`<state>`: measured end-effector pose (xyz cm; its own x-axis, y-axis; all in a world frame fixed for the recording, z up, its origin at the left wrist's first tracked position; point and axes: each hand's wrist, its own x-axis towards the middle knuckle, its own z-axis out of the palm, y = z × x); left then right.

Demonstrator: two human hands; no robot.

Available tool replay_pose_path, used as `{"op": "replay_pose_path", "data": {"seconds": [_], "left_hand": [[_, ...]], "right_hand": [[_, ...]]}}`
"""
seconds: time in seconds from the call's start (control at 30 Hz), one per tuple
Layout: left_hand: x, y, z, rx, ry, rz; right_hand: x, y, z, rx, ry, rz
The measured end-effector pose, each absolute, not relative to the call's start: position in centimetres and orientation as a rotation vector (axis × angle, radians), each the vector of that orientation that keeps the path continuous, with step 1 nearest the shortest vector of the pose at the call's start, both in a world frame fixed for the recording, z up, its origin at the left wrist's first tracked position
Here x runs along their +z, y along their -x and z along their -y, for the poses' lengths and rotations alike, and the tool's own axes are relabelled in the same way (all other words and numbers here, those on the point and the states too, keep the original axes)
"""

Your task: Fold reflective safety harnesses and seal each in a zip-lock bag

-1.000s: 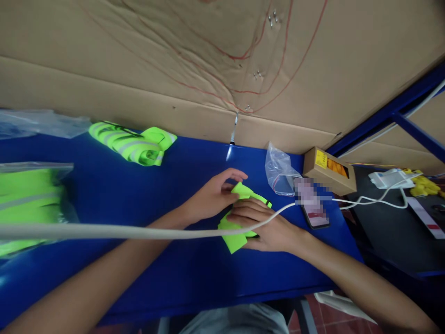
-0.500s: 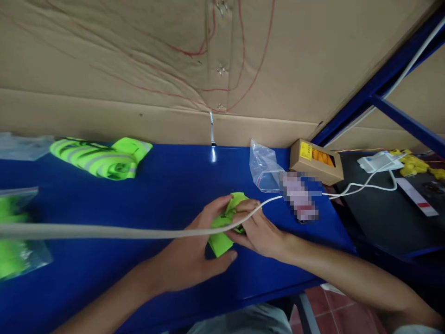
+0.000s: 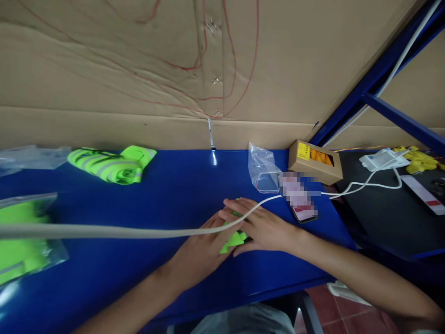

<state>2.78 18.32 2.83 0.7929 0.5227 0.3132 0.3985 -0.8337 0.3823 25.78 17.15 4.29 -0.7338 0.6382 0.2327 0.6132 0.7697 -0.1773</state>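
Observation:
A small folded neon-green cloth [image 3: 234,240] lies on the blue table [image 3: 139,204], mostly covered by both hands. My left hand [image 3: 200,248] lies flat on its left part with fingers stretched out. My right hand [image 3: 259,225] presses flat on its right part, fingers extended toward the left. Only a green corner shows between the hands. A grey-white cable [image 3: 104,230] runs across the view in front of both hands.
A pile of neon-green reflective bands [image 3: 111,164] lies at the back left. Bagged green cloth [image 3: 24,239] sits at the left edge. A clear plastic bag [image 3: 262,169], a phone [image 3: 301,204] and a cardboard box [image 3: 314,162] stand at the right. Cardboard wall behind.
Both hands went from pinching and folding the green cloth to lying flat on top of it, covering most of it. The view shifted slightly.

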Motion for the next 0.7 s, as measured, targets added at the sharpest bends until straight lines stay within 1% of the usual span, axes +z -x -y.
{"op": "replay_pose_path", "data": {"seconds": [0.17,0.4,0.5,0.63,0.7], "left_hand": [[3.2,-2.7,-18.4,0.643,-2.754,-0.662],[3.6,-3.0,-18.9,0.843,-2.184,-0.700],[4.0,-3.2,-18.8,0.774,-2.182,-0.702],[4.7,-3.2,-18.8,0.524,-2.125,-0.754],[4.8,-3.2,-18.8,0.456,-2.053,-0.771]], "right_hand": [[3.5,-26.0,-17.1,-0.022,0.995,2.629],[4.6,-25.8,-16.5,-0.122,1.069,2.580],[5.0,-25.2,-16.2,-0.158,1.091,2.598],[5.0,-24.6,-15.8,-0.181,0.973,2.576],[4.9,-24.5,-15.7,-0.205,0.936,2.561]]}}
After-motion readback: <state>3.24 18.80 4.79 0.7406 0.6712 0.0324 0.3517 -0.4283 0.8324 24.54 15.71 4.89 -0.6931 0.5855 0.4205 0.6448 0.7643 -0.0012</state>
